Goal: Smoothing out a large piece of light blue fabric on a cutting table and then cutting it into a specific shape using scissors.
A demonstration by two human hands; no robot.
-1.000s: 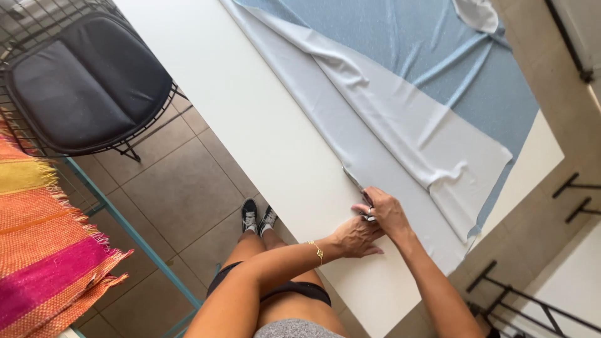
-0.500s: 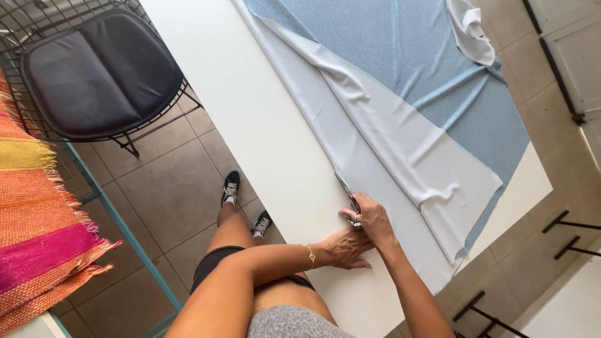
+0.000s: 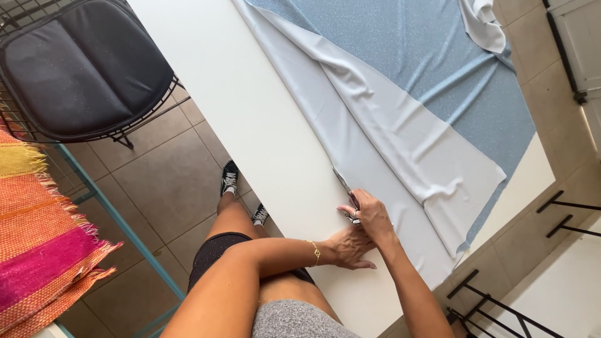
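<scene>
Two bare hands work at the near edge of a white table. The right hand is closed around the handles of a pair of scissors, whose blades point away from the person along the edge of a pale grey fabric. The left hand lies flat, fingers spread, on the tabletop just beside the fabric's edge and touching the right wrist; it holds nothing. The fabric lies spread over the table, with a light blue speckled layer folded beneath it. A gold bracelet sits on the left wrist. Left of the table stand a black wire chair and an orange-and-pink woven textile.
</scene>
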